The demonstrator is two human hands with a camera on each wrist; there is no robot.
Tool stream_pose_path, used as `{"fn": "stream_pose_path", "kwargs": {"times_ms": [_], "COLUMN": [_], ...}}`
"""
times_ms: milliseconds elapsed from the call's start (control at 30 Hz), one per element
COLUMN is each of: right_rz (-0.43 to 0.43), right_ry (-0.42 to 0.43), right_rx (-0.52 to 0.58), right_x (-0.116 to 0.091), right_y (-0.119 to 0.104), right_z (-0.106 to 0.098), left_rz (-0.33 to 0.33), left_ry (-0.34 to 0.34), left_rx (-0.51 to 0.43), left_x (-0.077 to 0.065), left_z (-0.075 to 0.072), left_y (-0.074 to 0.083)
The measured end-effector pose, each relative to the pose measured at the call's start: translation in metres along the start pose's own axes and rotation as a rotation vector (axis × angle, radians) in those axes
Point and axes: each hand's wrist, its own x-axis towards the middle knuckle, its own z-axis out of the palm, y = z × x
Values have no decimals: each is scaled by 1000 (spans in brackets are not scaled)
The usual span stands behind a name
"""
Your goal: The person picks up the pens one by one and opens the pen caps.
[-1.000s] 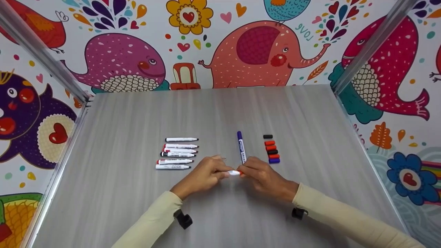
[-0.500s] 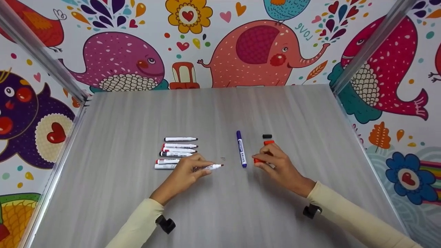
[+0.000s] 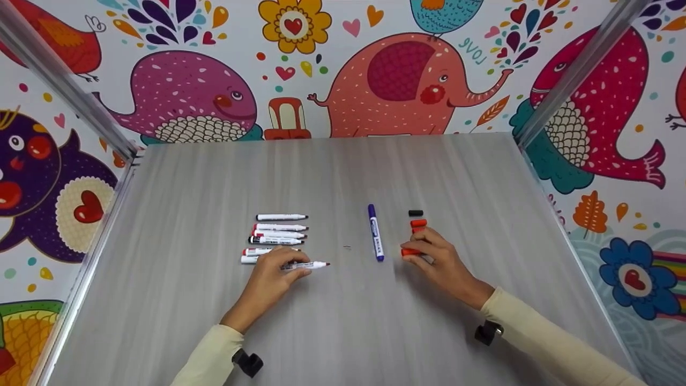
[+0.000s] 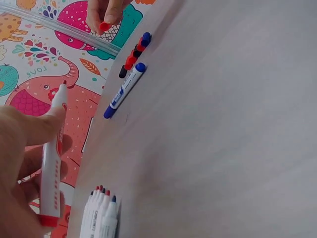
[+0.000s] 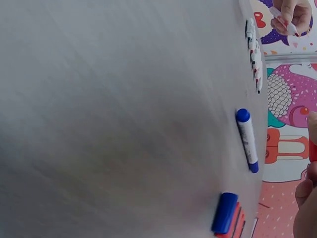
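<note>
My left hand [image 3: 272, 273] grips an uncapped white marker [image 4: 51, 163] with a red end and a bare dark red tip, held above the near end of the row of uncapped markers [image 3: 278, 234]. In my right hand [image 3: 440, 264] a red cap [image 3: 410, 252] is pinched between thumb and fingers, over the near part of the line of caps. A capped blue marker [image 3: 376, 233] lies lengthwise on the table between the hands. Part of the cap line is hidden by my right hand in the head view; a blue cap [image 5: 225, 213] there shows in the right wrist view.
Loose red and black caps, among them a black cap [image 3: 415, 213], lie at the right. Small pen strokes [image 3: 347, 247] mark the grey table [image 3: 332, 177]. Patterned walls [image 3: 300, 69] and metal rails [image 3: 102, 107] border the table.
One second ago both hands met at the marker, with the cap at its tip. They have since parted: the left hand moved left with the marker, the right hand moved right with the red cap.
</note>
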Motion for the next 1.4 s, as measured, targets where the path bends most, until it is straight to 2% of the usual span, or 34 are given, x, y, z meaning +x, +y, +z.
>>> {"fn": "stream_pose_path", "kwargs": {"times_ms": [267, 533, 767, 967, 1400], "right_rz": [14, 77, 60, 81, 183], "right_ry": [-14, -27, 1, 8, -19], "right_rx": [-29, -59, -42, -71, -97], "right_x": [-11, -21, -30, -37, -49], "right_y": [5, 14, 22, 26, 32], "right_z": [-1, -4, -3, -2, -1], "left_rz": [28, -17, 27, 29, 45], "left_ry": [60, 95, 140, 143, 177], "left_rx": [47, 74, 156, 211, 236], "left_x": [-9, -16, -22, -28, -32], "left_z": [-3, -3, -1, 0, 2], "left_y": [-11, -21, -28, -35, -49]}}
